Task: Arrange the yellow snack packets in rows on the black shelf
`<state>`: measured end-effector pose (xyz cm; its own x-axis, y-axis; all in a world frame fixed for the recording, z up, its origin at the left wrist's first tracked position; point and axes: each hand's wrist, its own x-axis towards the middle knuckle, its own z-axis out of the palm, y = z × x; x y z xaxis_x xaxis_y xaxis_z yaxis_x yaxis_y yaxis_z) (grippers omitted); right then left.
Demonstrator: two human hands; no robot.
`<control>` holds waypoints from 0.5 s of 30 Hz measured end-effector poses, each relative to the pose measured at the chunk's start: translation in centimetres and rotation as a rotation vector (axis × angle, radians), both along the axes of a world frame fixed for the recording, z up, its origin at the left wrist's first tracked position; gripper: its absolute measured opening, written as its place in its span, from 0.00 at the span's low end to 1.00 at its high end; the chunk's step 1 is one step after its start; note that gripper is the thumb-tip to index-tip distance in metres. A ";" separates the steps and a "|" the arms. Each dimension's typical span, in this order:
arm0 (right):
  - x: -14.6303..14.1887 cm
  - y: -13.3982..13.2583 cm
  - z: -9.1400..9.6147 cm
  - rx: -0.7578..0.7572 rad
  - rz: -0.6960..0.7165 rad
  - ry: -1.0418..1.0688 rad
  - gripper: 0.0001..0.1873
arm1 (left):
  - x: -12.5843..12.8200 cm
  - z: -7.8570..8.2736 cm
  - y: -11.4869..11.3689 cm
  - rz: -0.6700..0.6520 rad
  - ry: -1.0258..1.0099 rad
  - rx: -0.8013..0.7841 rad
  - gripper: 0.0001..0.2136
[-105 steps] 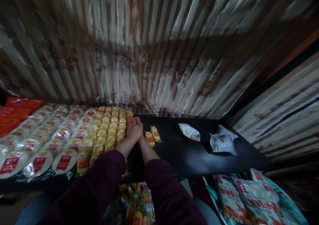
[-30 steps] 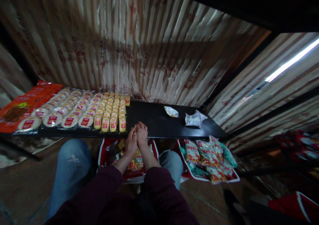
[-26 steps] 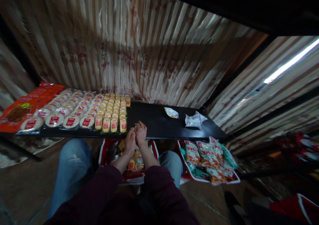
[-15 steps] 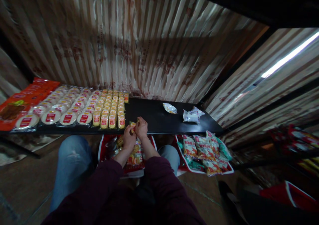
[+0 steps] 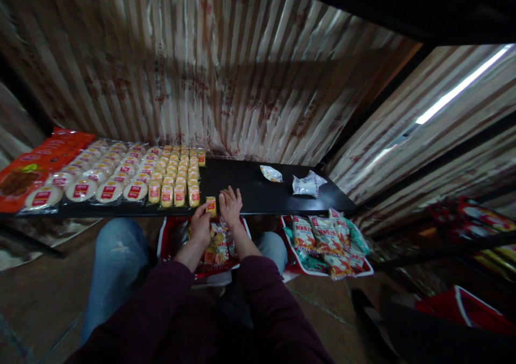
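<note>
One snack packet is pinched by its lower end in my left hand; it seems light, crinkly, slippery. My right hand, at three o'clock, spreads empty.

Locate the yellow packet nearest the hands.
Head view, centre: yellow packet in the left hand at the edge of the black shelf, right of the packet rows, left of the right hand.

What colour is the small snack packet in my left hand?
The small snack packet is yellow with a red label; head view.
</note>
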<state>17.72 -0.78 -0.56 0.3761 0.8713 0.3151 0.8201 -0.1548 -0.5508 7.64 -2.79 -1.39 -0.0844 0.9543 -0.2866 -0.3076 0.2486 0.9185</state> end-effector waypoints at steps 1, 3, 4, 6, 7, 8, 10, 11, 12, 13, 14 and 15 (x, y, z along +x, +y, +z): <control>-0.3 -0.4 0.0 0.016 0.015 -0.008 0.20 | -0.1 0.2 -0.1 -0.029 -0.054 -0.022 0.20; -1.0 -1.3 -0.2 0.046 0.047 -0.025 0.20 | -0.3 0.6 -0.3 -0.062 -0.181 -0.080 0.20; -1.3 -1.7 -0.3 0.057 0.055 -0.029 0.21 | -0.3 0.8 -0.5 -0.060 -0.240 -0.119 0.19; -1.8 -2.3 -0.4 0.071 0.057 -0.025 0.22 | -0.4 1.3 -0.8 -0.051 -0.337 -0.189 0.16; -2.0 -2.5 -0.3 0.078 0.060 -0.018 0.22 | -0.5 1.5 -1.0 -0.056 -0.380 -0.213 0.14; -2.1 -2.6 -0.3 0.086 0.070 -0.011 0.23 | -0.5 1.8 -1.1 -0.066 -0.428 -0.232 0.11; -2.3 -2.7 -0.2 0.109 0.108 0.006 0.24 | -0.6 2.3 -1.4 -0.083 -0.556 -0.270 0.08; -2.4 -2.7 -0.1 0.123 0.131 0.018 0.24 | -0.6 2.5 -1.6 -0.082 -0.628 -0.298 0.07; -2.4 -2.7 -0.2 0.136 0.154 0.033 0.25 | -0.7 2.8 -1.7 -0.078 -0.695 -0.328 0.07; -2.5 -2.6 -0.2 0.147 0.173 0.051 0.25 | -0.8 3.0 -1.8 -0.074 -0.751 -0.357 0.07; -2.5 -2.6 -0.4 0.155 0.188 0.071 0.26 | -0.9 3.2 -1.9 -0.068 -0.790 -0.386 0.07; -2.6 -2.6 -0.5 0.160 0.198 0.091 0.26 | -1.1 3.3 -1.9 -0.062 -0.812 -0.414 0.07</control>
